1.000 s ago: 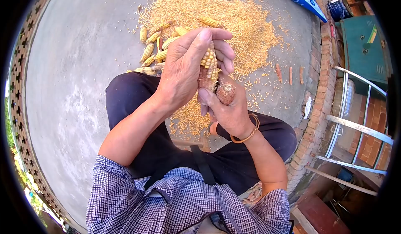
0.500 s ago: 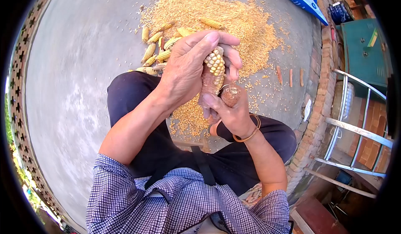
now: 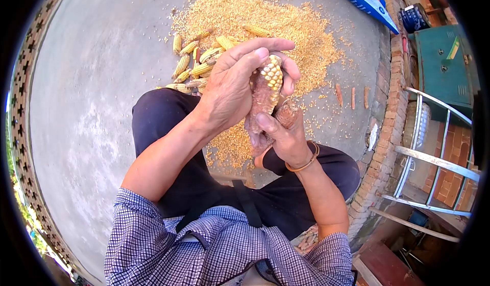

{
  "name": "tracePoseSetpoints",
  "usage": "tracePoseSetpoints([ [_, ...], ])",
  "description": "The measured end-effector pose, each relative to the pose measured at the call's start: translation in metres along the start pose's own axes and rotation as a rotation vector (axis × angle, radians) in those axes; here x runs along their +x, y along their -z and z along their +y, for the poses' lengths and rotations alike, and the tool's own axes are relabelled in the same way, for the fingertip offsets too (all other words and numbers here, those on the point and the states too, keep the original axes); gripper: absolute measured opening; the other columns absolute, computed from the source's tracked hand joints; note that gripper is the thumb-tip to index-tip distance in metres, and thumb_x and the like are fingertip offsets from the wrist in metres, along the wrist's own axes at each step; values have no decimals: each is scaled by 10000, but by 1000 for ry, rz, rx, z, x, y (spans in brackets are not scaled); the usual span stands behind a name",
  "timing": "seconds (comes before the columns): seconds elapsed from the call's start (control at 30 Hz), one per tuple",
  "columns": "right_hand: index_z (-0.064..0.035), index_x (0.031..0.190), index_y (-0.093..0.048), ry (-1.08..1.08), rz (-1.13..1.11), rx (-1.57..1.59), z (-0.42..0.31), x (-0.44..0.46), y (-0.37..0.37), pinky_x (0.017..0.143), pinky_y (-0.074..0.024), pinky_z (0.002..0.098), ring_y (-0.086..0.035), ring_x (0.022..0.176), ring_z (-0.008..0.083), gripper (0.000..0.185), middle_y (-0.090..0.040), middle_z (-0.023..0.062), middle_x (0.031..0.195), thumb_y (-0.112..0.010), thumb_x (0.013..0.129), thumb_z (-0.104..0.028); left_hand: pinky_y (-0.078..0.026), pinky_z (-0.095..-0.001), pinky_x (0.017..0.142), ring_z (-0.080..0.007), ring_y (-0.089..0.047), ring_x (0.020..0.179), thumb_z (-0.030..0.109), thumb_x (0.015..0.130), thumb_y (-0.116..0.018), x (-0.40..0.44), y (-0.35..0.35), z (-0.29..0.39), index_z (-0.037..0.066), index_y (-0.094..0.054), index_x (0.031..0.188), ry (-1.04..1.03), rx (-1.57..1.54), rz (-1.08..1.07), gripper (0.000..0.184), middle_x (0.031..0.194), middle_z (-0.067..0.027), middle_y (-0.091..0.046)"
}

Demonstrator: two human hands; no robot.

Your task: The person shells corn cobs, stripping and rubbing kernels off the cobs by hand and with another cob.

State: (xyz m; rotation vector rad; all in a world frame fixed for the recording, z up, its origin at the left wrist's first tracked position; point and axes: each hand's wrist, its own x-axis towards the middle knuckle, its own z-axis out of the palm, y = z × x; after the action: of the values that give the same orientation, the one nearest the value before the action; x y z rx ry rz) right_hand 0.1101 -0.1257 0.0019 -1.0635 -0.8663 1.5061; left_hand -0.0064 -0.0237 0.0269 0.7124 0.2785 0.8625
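My left hand (image 3: pixel 227 84) is wrapped round a partly shelled corn cob (image 3: pixel 265 93), held upright above my lap. Yellow kernels cover its upper right side, while the lower part is bare and reddish. In my right hand (image 3: pixel 287 142) is a bare corn cob (image 3: pixel 288 113), its end showing above the thumb and pressed beside the first cob. The right thumb lies across the lower end of the partly shelled cob. Behind the left hand, several unshelled ears of corn (image 3: pixel 181 66) lie beside a heap of loose kernels (image 3: pixel 255 10).
Several bare cobs (image 3: pixel 339 95) lie on the concrete floor (image 3: pixel 92 81) to the right. A blue printed bag (image 3: pixel 365 2) rests at the upper right. Along the right run a brick edging (image 3: pixel 390 122), a metal ladder-like frame (image 3: pixel 434 158) and a green cabinet (image 3: pixel 444 64).
The partly shelled cob has turned in my hands, and more of its bare reddish surface shows. Both hands keep hold, with the left fingers shifted slightly.
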Motion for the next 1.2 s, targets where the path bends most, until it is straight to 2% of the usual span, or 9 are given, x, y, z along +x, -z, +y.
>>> tracePoseSetpoints([
  [0.2,0,870,-606,86,43,54,5,3,-2,406,-436,199,-571,489,80,248,-622,51,649,-636,944,-235,-503,-321,801,-206,-600,812,147,987,-395,3,-1,-3,-101,-548,1220,-39,59,30,373,972,-174,-637],
  [0.27,-6,919,-606,32,20,1,2,4,1,421,-435,194,-570,513,70,214,-609,38,644,-631,947,-217,-503,-324,813,-205,-604,819,176,996,-403,5,4,-4,-94,-562,1200,-54,85,28,374,976,-170,-639],
  [0.37,-13,1001,-597,-13,40,-70,-1,3,-3,440,-425,192,-557,535,57,184,-586,17,645,-624,950,-187,-505,-318,806,-203,-610,820,213,1009,-413,2,1,-1,-82,-581,1165,-11,93,87,373,958,-160,-645],
  [0.5,-8,1067,-583,-14,83,-167,-6,2,-9,467,-420,205,-525,529,47,179,-566,2,672,-614,951,-142,-510,-316,771,-198,-616,794,226,1019,-415,2,7,-6,-75,-592,1139,-85,218,48,369,933,-153,-651],
  [0.7,6,1097,-578,50,84,-127,-2,0,-13,502,-440,217,-523,556,46,182,-572,-4,706,-600,949,-98,-522,-311,711,-198,-626,746,211,1026,-403,2,4,-7,-74,-583,1132,-37,162,66,353,923,-158,-656],
  [0.87,1,1081,-584,66,92,-102,-1,-1,-16,496,-438,212,-530,562,47,180,-576,-3,702,-608,947,-117,-543,-314,692,-214,-643,740,231,1050,-370,1,5,-6,-70,-559,1144,-8,41,42,368,922,-177,-657],
  [1.0,-3,1030,-592,-29,46,-106,-9,1,-5,468,-428,205,-541,545,53,181,-599,13,693,-613,951,-164,-555,-358,778,-251,-664,822,253,1058,-357,3,6,-5,-71,-553,1145,4,-42,39,388,953,-194,-656],
  [1.1,4,1031,-566,-71,-42,-89,-3,1,10,511,-413,213,-548,605,70,215,-622,46,799,-590,960,-198,-542,-395,863,-285,-661,917,273,1061,-342,5,7,-3,-74,-550,1146,7,-69,41,413,1023,-218,-641],
  [1.2,8,1045,-567,-46,-45,4,-2,3,9,509,-410,208,-552,599,80,267,-636,69,816,-579,965,-246,-508,-420,941,-309,-638,1013,306,1061,-326,4,7,-3,-78,-545,1166,16,-100,47,454,1100,-237,-616],
])
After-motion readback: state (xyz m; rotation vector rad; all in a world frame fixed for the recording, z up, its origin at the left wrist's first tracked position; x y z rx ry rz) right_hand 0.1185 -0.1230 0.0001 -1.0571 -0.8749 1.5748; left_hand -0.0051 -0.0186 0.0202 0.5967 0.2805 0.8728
